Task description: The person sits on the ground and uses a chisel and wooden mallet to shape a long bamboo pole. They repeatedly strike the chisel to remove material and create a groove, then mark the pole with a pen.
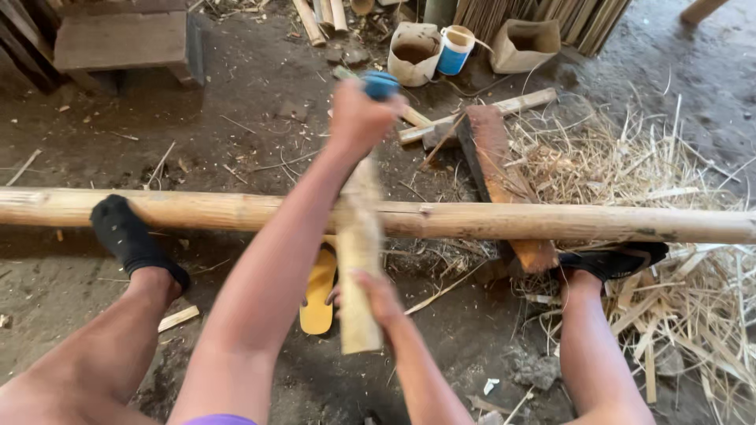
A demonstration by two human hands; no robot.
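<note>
Short pale bamboo section (358, 260), frame centre, upright across long bamboo pole (472, 220). Right hand (370, 295) clasps its lower part. Left hand (358, 118) fisted on blue-handled tool (380, 85), raised above. Section appears whole, split not yet visible; pale shaving heap (677, 236) at right suggests much stock already worked.

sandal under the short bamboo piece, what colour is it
Yellow; the sandal shows best in the head view, on the dirt ground.

Soft, even daylight fills the frame, brightest at the upper right. Shadows are faint and short. No glare. Slight motion blur softens the centre; edges bend mildly outward.
</note>
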